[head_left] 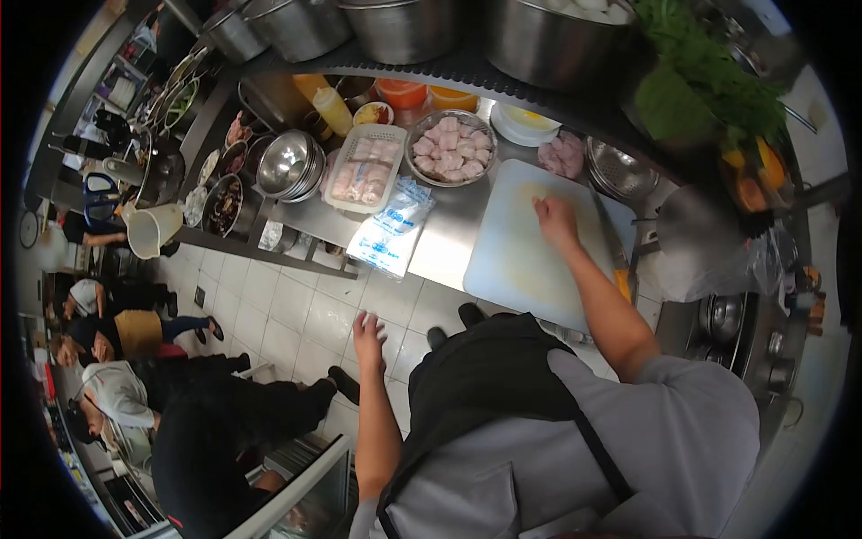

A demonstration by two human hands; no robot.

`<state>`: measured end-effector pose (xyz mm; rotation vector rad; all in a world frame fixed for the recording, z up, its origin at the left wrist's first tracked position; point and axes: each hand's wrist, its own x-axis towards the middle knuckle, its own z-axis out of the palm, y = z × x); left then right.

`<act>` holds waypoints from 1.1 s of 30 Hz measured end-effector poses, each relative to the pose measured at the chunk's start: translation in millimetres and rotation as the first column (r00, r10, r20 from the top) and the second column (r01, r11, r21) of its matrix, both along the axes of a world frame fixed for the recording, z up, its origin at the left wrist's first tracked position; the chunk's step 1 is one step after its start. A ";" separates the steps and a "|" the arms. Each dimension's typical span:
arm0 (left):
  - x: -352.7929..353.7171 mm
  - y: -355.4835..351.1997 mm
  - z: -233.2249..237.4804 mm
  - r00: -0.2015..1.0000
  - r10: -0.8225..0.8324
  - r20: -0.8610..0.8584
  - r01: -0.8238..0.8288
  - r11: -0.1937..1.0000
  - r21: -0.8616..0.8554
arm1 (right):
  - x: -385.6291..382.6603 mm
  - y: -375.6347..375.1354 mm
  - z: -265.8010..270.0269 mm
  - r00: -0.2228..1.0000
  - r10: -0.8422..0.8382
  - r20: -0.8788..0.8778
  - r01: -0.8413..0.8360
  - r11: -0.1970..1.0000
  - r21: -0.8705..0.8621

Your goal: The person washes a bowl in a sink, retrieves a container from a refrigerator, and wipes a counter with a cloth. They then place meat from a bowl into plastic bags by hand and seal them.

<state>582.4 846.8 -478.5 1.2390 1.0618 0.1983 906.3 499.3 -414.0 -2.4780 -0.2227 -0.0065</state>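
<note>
My right hand (555, 221) rests palm down on the white cutting board (516, 260), fingers together, holding nothing. A knife (614, 242) with a yellow handle lies along the board's right edge, just right of that hand. My left hand (366, 339) hangs free below the counter edge over the tiled floor, fingers spread and empty. Behind the board sits a metal bowl of raw meat pieces (451, 148) and a white basket of meat (363, 169).
A plastic bag (391, 227) lies on the steel counter left of the board. Stacked metal bowls (289, 164), sauce bottles (330, 110) and large pots (404, 27) crowd the back. Greens (709, 81) hang at the right. Several people (135, 359) crouch on the floor at left.
</note>
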 end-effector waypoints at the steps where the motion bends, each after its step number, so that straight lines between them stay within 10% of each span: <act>1: 34.2 -2.5 10.3 1.000 0.022 0.022 -0.021 0.999 -0.039 | -23.6 -0.4 2.1 0.998 -0.005 -0.063 0.006 1.000 0.019; 6: 128.6 3.6 4.8 0.999 0.020 0.025 -0.016 0.988 -0.151 | -106.1 -33.8 -4.5 0.962 0.223 0.160 -0.249 0.955 0.164; 17: 121.7 36.7 -11.1 0.883 -0.470 0.020 0.464 0.877 0.121 | -248.7 -151.1 8.6 0.908 -0.371 -0.192 0.390 0.918 0.072; 20: 158.2 55.3 -32.4 0.776 -0.548 -0.311 0.614 0.546 0.570 | -269.4 -135.3 6.4 0.932 -0.283 -0.228 0.298 0.954 0.035; 22: 162.0 30.6 33.5 0.778 -0.375 -0.504 0.615 0.291 0.733 | -275.9 -123.3 10.4 0.961 -0.180 -0.210 0.193 0.980 0.041; 26: 201.1 -4.8 46.3 0.819 -0.571 -0.051 0.421 0.539 0.730 | -278.9 -122.6 15.3 0.970 -0.137 -0.202 0.151 0.987 0.057; 28: 242.4 -25.4 56.9 0.850 -0.499 0.170 0.475 0.865 0.165 | -280.5 -127.4 13.7 0.965 -0.161 -0.209 0.176 0.983 0.056; 31: 313.6 -26.8 17.0 0.939 -0.275 0.206 0.324 0.909 -0.263 | -281.8 -122.9 22.2 0.965 -0.181 -0.192 0.194 0.980 0.051; 33: 339.2 -28.7 7.9 0.940 -0.271 0.209 0.315 0.924 -0.218 | -285.1 -115.2 31.8 0.965 -0.203 -0.164 0.214 0.975 0.055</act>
